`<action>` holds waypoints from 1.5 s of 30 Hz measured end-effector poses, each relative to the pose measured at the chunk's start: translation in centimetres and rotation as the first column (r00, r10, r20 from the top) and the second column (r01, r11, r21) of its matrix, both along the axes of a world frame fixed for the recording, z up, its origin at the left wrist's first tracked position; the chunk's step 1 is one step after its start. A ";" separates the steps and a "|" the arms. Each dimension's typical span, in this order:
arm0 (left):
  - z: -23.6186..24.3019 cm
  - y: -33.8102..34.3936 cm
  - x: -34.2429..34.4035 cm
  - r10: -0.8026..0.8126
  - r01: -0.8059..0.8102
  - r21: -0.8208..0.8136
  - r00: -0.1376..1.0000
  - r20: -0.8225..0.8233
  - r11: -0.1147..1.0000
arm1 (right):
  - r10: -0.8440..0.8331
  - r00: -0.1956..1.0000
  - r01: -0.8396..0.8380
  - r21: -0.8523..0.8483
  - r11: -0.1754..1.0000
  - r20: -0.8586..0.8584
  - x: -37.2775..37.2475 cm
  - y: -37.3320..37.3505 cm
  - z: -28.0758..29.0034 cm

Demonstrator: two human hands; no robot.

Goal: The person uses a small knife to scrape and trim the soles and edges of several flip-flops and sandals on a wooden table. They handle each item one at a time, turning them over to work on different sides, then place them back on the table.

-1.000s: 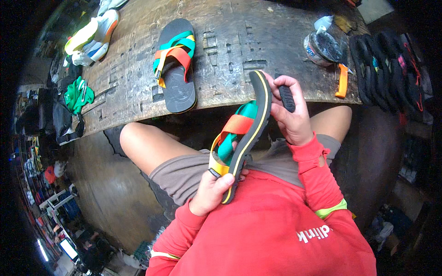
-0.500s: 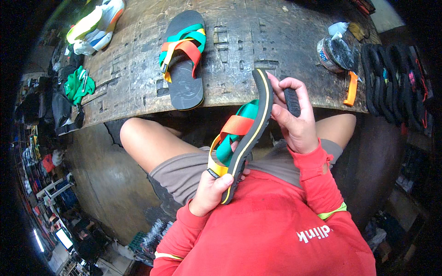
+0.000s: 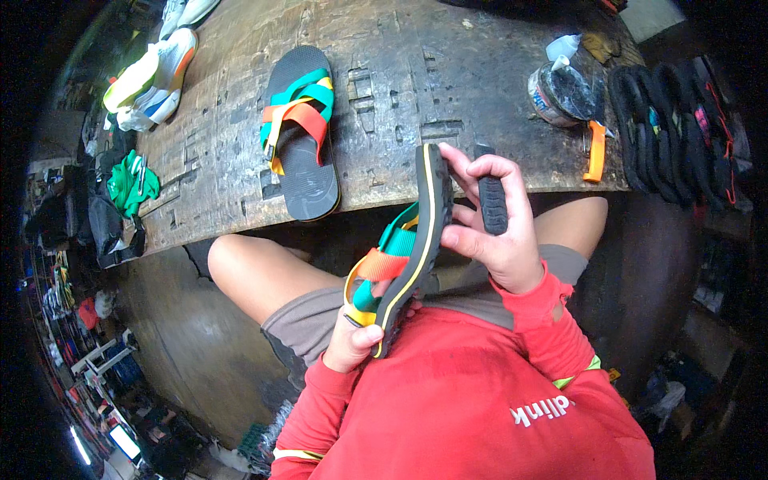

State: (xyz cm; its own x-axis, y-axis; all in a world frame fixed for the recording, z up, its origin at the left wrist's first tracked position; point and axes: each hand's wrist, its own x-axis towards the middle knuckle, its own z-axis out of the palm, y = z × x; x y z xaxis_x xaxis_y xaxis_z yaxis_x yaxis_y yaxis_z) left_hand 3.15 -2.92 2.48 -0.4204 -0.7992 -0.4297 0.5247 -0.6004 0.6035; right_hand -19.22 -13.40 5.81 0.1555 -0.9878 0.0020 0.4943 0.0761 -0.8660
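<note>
My left hand (image 3: 356, 336) grips the lower end of a black sandal (image 3: 424, 216) with a yellow side stripe and teal, orange and yellow straps, held on its side over my lap. My right hand (image 3: 500, 224) holds a small ridged black rubber piece (image 3: 491, 204) within its fingers, while its fingertips and thumb touch the sandal's upper part along its sole side. A matching sandal (image 3: 306, 196) lies flat on the worn wooden bench (image 3: 400, 72), straps up, ahead of me.
White-and-yellow sneakers (image 3: 152, 80) and a green cloth (image 3: 132, 182) are at the bench's left. A tin (image 3: 560, 96), white bottle (image 3: 562, 46) and orange-handled tool (image 3: 595, 152) lie at the right, beside several black soles (image 3: 664, 128). My knees (image 3: 248, 268) are under the bench's edge.
The held sandal has moved slightly down and left and turned more edge-on, so less strap shows. My right hand has moved down with it, still holding the rubber piece.
</note>
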 end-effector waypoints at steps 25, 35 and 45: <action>0.9 -7.4 -2.8 0.083 -0.032 -0.369 0.989 0.125 0.929 | 0.122 0.840 -0.385 -0.423 0.821 -0.529 0.8 1.1 -0.6; 2.8 -7.6 -4.3 0.082 -0.029 -0.386 0.989 0.121 0.922 | 0.189 0.927 -0.294 -0.316 0.902 -0.323 0.7 2.5 -2.0; 2.0 -6.8 -4.1 0.171 -0.168 -0.394 0.985 -0.025 0.904 | 0.262 0.898 -0.376 -0.305 0.875 -0.354 1.0 2.2 -1.9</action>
